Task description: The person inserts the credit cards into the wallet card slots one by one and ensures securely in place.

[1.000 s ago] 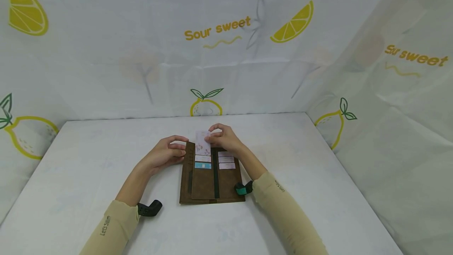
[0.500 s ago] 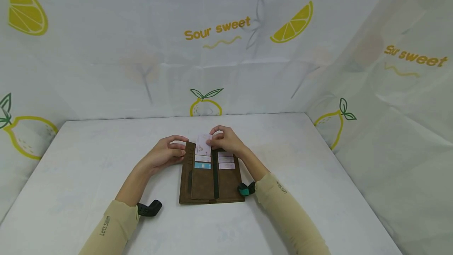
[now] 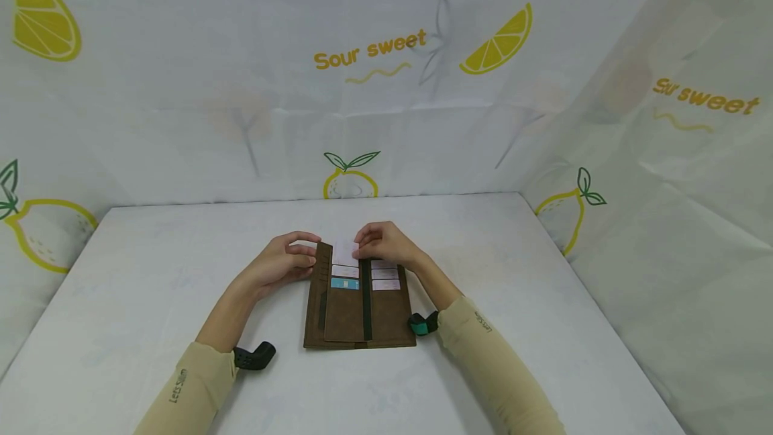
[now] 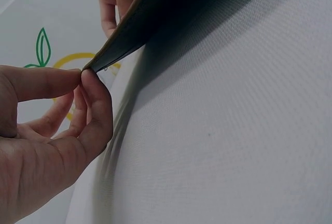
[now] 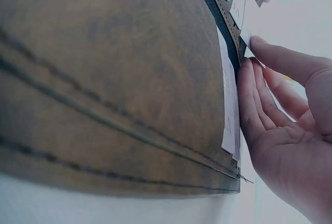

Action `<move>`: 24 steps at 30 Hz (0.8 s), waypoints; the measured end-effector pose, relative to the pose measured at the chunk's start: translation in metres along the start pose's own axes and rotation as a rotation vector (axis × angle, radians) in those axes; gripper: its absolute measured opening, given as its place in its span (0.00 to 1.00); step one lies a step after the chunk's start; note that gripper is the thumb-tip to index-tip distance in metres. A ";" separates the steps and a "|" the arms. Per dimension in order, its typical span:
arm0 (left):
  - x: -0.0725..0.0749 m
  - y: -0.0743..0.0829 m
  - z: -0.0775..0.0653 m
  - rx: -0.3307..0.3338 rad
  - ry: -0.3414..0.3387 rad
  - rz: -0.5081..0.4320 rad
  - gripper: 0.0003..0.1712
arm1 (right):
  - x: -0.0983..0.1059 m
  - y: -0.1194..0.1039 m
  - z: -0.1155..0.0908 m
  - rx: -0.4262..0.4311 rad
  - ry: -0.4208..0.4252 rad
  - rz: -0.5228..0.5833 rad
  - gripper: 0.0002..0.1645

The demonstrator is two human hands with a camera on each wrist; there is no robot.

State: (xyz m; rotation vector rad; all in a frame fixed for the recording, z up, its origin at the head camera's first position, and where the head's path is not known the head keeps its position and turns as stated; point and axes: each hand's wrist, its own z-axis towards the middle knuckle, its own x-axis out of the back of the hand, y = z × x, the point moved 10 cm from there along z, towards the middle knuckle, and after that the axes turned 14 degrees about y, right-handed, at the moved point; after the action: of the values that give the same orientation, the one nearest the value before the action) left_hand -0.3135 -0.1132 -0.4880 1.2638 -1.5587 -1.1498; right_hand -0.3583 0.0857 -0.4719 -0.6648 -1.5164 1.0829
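A brown wallet (image 3: pixel 344 317) lies unfolded on the table, its card slots facing up. In the left wrist view my left hand (image 4: pixel 67 130) pinches the wallet's corner between thumb and forefinger; the head view puts that hand (image 3: pixel 284 264) at the upper left corner. My right hand (image 3: pixel 386 245) is at the top edge, pinching the side of a pale printed card (image 3: pixel 343 254) whose lower part is tucked into the left column's top slot. In the right wrist view the thumb lies on this card (image 5: pixel 246 38), fingers behind it. Below it sit another pale card (image 3: pixel 345 271) and a blue card (image 3: pixel 345 283).
Several pale cards (image 3: pixel 386 284) fill the wallet's right column. Black camera mounts (image 3: pixel 255 356) are strapped to both wrists. The white tabletop (image 3: pixel 151 301) meets a lemon-printed cloth backdrop (image 3: pixel 386 119) at the back and sides.
The right hand has moved down toward the wallet, and the pale card has slid deeper into its slot, with less of it standing above the edge. The left hand stays at the corner.
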 end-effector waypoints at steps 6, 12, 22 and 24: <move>0.000 -0.001 0.001 0.007 0.007 0.001 0.29 | -0.004 -0.002 -0.003 0.021 -0.050 -0.036 0.11; 0.000 -0.001 0.001 0.017 0.013 -0.005 0.28 | -0.005 -0.002 -0.004 0.028 -0.065 -0.062 0.09; 0.000 -0.002 0.002 0.020 0.016 0.001 0.29 | -0.007 -0.004 -0.004 0.045 -0.085 -0.068 0.08; 0.000 -0.001 0.001 0.019 0.015 0.002 0.29 | -0.007 -0.004 -0.004 0.049 -0.086 -0.074 0.08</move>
State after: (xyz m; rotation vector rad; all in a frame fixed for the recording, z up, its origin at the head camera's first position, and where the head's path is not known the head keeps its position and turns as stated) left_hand -0.3146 -0.1134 -0.4897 1.2808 -1.5625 -1.1242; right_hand -0.3518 0.0791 -0.4713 -0.5307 -1.5710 1.1007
